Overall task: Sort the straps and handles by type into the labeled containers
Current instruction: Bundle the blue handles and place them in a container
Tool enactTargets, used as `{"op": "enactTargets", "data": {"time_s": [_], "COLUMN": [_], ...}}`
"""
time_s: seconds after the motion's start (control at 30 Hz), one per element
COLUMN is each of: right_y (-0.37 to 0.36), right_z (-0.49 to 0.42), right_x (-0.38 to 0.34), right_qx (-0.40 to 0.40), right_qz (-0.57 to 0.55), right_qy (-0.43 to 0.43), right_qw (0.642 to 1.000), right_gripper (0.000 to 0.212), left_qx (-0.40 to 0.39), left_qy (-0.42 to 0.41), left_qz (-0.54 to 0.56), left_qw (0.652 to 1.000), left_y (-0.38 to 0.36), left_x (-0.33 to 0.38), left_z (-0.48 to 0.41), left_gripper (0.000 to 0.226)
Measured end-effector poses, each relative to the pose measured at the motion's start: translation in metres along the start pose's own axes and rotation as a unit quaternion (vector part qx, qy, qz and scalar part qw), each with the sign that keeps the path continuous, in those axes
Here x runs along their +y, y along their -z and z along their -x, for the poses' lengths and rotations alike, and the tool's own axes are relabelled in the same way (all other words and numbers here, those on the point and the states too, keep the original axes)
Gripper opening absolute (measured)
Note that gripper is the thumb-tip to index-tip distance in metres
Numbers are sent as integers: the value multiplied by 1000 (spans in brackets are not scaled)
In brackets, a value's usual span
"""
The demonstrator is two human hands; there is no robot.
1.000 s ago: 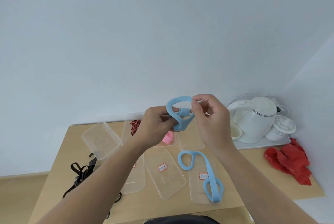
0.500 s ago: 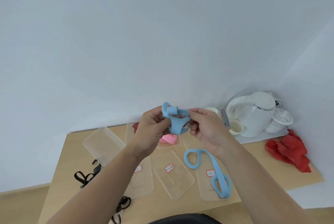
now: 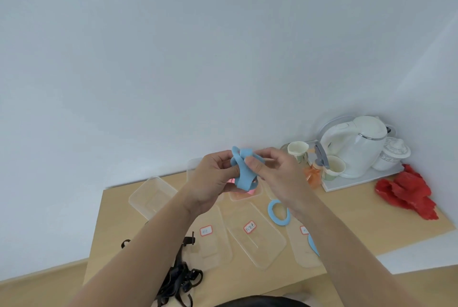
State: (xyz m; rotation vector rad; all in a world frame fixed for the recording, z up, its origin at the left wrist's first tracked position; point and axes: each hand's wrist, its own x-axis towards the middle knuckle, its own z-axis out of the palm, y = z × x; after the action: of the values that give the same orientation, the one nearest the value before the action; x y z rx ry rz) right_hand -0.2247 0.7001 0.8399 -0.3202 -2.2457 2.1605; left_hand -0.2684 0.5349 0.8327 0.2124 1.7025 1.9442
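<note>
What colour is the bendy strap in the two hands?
Light blue; the strap shows best in the head view.

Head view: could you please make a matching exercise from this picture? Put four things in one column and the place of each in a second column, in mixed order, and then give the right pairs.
Things
1. folded blue strap
2. white kettle
3. red cloth
4. black straps

Places
A. on the tray at the back right
B. heaped at the near left of the table
C. gripped above the table by the left hand and the right hand
D. crumpled at the table's right end

Pairs: 1-C, 2-A, 3-D, 4-B
</note>
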Motion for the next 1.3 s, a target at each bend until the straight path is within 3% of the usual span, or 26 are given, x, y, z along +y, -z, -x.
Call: {"op": "enactTargets", "data": {"time_s": [0.1, 0.23, 0.3, 0.43, 0.63, 0.8, 0.87, 1.0, 1.13, 1.3], "right_y": [-4, -6, -11, -22, -17, -15, -14, -12, -3, 17], "right_z": [-5, -12, -12, -13, -19, -18, -17, -18, -22, -29], "right_x": [8, 12, 14, 19, 22, 22, 22, 23, 29, 35], "right_qx": [9, 59, 84, 113, 157, 153, 159, 167, 175, 168], "right_qz": [42, 122, 180, 222, 133, 110, 100, 5, -84, -113], "right_qy": [34, 74, 99, 136, 70, 56, 57, 21, -42, -75], "right_qw": [998, 988, 975, 959, 976, 981, 981, 986, 980, 976], "right_gripper": [13, 6, 8, 6, 23, 19, 18, 19, 24, 30], "left_qx": [-34, -76, -41, 49, 79, 91, 92, 20, 22, 72], "left_qy": [20, 74, 89, 51, 51, 48, 44, 21, -8, 17], "left_qz": [-17, 75, 92, 19, 1, 28, 36, 27, 20, 55], "left_qw": [999, 992, 991, 997, 996, 994, 994, 999, 1000, 996], "left_y": [6, 12, 7, -1, -6, -12, -13, -13, -19, -35], "left_x": [1, 6, 7, 2, 1, -3, -4, -11, -18, -26], "left_z": [1, 0, -3, -11, -14, -9, -8, -9, -14, -27], "left_gripper": [27, 35, 33, 34, 31, 32, 44, 80, 66, 43]}}
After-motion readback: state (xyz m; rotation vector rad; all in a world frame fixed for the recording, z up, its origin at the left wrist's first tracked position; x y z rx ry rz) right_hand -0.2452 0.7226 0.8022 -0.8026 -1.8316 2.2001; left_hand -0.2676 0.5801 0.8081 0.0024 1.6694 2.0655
